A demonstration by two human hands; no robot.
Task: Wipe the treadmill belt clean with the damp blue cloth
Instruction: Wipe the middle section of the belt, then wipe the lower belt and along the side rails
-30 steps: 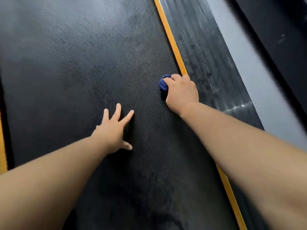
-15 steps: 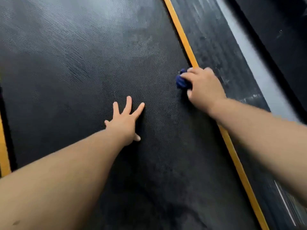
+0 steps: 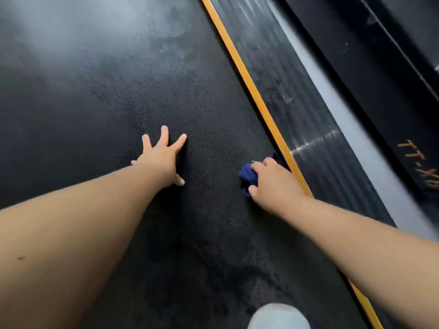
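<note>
Nearest you, a pale rounded shape (image 3: 278,315) sits at the bottom edge, too blurred to name; under it runs the treadmill belt (image 3: 213,110), black and finely dimpled, mottled with darker patches close by and a greyish haze farther up. You have two hands on it and one cloth; your left hand (image 3: 161,160) lies flat, fingers spread, holding nothing; your right hand (image 3: 275,184) curls round the blue cloth (image 3: 248,175), a dark bunched wad pressed to the belt just beside the single orange stripe (image 3: 251,89); beyond lie a ribbed black side rail (image 3: 297,91), a grey strip (image 3: 332,96), and orange lettering (image 3: 418,160) on a dark frame.
</note>
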